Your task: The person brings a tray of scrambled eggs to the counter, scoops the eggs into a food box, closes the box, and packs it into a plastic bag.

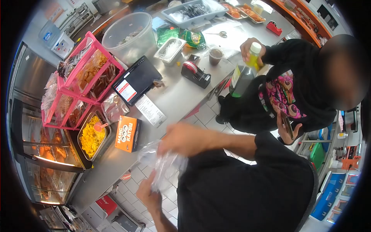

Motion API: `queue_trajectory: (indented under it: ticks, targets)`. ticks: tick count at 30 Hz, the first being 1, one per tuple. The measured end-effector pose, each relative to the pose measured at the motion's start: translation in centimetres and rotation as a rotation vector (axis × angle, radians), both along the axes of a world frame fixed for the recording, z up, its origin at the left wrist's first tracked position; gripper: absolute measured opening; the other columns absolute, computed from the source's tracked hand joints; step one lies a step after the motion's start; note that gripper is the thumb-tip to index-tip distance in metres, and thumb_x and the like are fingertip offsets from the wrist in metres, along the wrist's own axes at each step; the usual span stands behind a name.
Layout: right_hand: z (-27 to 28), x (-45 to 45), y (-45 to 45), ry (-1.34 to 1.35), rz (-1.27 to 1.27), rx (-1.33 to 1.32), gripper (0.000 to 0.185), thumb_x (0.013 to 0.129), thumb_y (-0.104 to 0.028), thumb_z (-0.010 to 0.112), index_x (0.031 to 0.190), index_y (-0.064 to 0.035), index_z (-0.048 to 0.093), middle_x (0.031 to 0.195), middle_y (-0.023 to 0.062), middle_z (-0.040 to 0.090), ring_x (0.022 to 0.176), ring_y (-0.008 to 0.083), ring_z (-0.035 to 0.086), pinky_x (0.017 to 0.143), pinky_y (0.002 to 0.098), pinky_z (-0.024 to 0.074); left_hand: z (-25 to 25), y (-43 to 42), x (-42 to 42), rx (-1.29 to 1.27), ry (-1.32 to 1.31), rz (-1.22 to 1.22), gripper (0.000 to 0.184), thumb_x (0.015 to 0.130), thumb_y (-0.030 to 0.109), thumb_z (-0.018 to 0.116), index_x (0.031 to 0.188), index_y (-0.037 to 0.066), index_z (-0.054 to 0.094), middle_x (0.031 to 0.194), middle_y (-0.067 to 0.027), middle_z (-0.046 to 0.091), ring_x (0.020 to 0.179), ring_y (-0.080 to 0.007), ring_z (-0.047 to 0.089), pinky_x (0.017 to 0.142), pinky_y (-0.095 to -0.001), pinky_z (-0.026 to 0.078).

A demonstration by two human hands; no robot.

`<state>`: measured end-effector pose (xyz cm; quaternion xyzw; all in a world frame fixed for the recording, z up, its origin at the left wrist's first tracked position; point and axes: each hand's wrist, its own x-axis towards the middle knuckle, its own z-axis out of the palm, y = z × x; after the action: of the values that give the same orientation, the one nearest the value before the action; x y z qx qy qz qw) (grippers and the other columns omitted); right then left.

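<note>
A clear plastic bag (170, 165) is stretched between my hands, over the front edge of the steel counter. My right hand (179, 140), smeared by motion, grips its upper part. Lower down, my left hand (150, 195) has its fingers closed on the bag's other side. Just beyond the bag stands an orange box (125, 140) lettered "MANG KATSU". Behind the box lies a long printed receipt (150, 110), near a black tablet (138, 80) with a lit screen.
Left of the box sits a metal tray (109, 136) of yellow food with a scoop. Pink baskets (65, 85) hold bagged goods beside a heated display case (54, 154). A tape dispenser (196, 75) and cup (215, 56) stand farther back. A co-worker (293, 77) holds a bottle and a phone.
</note>
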<state>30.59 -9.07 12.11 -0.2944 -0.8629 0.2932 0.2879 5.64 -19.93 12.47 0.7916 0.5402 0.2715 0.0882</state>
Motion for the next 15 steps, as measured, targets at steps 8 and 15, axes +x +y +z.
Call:
queue_trajectory:
  ticks: [8, 15]
  targets:
    - [3.4, 2.0, -0.1, 0.352, -0.372, -0.391, 0.014, 0.085, -0.014, 0.066, 0.095, -0.0052, 0.068, 0.087, 0.0112, 0.069, 0.075, 0.0273, 0.065, 0.070, 0.0327, 0.0503, -0.8, 0.5, -1.1, 0.191, -0.055, 0.461, 0.033, 0.068, -0.009, 0.062, 0.099, 0.003, 0.068, 0.083, -0.0098, 0.052, 0.067, -0.0179, 0.048, 0.053, -0.0307, 0.032]
    - [0.0, -2.9, -2.6, 0.397, -0.192, -0.452, 0.022, 0.092, -0.015, 0.057, 0.110, -0.0021, 0.061, 0.093, 0.0182, 0.067, 0.086, 0.0344, 0.065, 0.074, 0.0374, 0.0502, -5.4, 2.0, -0.7, -0.390, -1.370, 0.522, 0.036, 0.094, 0.017, 0.057, 0.125, 0.000, 0.052, 0.119, -0.0141, 0.055, 0.100, -0.0243, 0.058, 0.087, -0.0321, 0.047]
